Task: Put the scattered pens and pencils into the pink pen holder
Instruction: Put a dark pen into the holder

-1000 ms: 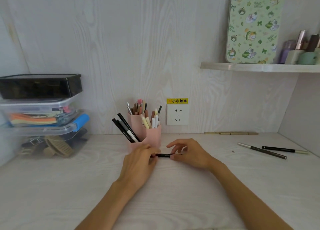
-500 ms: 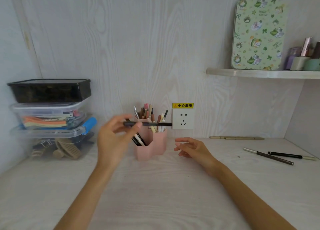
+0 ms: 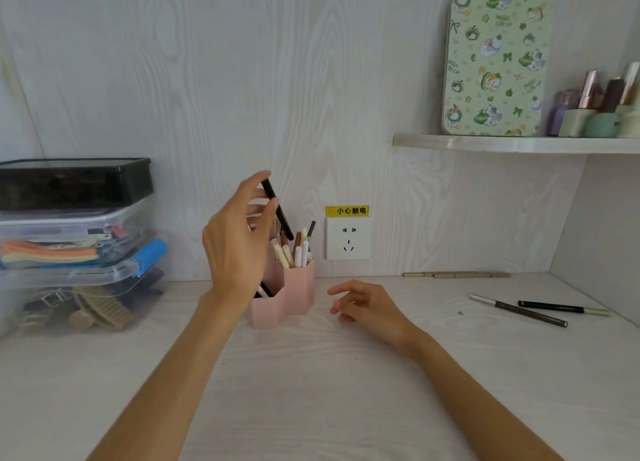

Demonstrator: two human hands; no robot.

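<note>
The pink pen holder [image 3: 292,301] stands on the desk near the back wall, with several pens and pencils in it. My left hand [image 3: 235,242] is raised in front of its left part and grips a black pen [image 3: 277,208], tilted with its lower tip just over the holder's pens. My right hand [image 3: 367,304] rests on the desk just right of the holder, fingers apart, holding nothing. Two loose pens lie at the right: a dark brown one with a silver end [image 3: 519,311] and a black one [image 3: 562,308].
Stacked clear plastic boxes [image 3: 79,249] with a black box on top stand at the left. A wall socket [image 3: 348,238] is behind the holder. A thin wooden stick [image 3: 455,274] lies along the back wall. A shelf [image 3: 516,144] with a patterned tin and bottles hangs at the upper right.
My left hand took the black pen from the desk, lifted it and turned it from level to steeply tilted over the holder. My right hand let go and stays on the desk.
</note>
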